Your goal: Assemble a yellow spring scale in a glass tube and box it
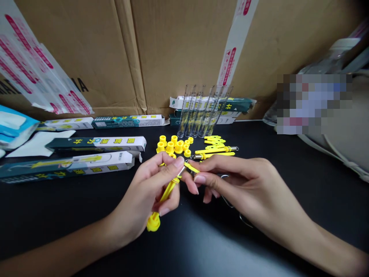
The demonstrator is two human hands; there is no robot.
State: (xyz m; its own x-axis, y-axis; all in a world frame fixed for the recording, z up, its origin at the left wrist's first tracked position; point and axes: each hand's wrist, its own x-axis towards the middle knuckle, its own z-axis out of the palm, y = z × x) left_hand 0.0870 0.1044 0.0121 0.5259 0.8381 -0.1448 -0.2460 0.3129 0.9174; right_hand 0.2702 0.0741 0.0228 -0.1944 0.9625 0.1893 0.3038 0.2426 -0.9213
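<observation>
My left hand (155,184) is closed around a yellow plastic rod with a spring (168,190), pinching its metal spring near the top. A round yellow cap (153,222) shows at the rod's lower end, below my fingers. Between the thumb and forefinger of my right hand (233,181) is a small flat yellow plastic piece (191,167), which meets the spring end between the two hands. Just beyond the hands lie several yellow caps (170,147) and, to their right, yellow rods with springs (216,150).
Several clear tubes (198,111) stand upright behind the yellow parts. Printed narrow boxes (98,143) lie at left, with more boxes (242,105) behind the tubes. A large cardboard box (178,46) backs the black table. Metal wire hooks (227,202) lie beneath my right hand. A plastic bottle (328,57) is at right.
</observation>
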